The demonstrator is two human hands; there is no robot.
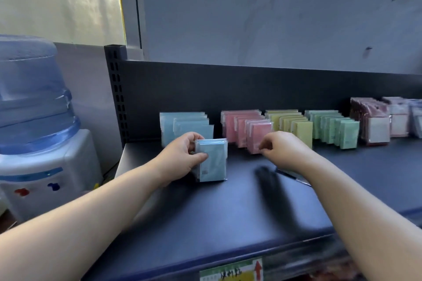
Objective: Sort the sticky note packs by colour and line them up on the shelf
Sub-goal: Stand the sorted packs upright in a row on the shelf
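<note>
Snugly round blue packs [213, 162], left fingers [202, 156].

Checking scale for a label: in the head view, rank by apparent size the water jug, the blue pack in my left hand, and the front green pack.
Largest: water jug.
Next: blue pack, though nearer the camera.
Smallest: front green pack; true pack sizes unsure.

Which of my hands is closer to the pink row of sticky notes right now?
Right. The right hand is just in front of the pink row, at its near end. The left hand is further left, gripping a bundle of blue packs.
</note>
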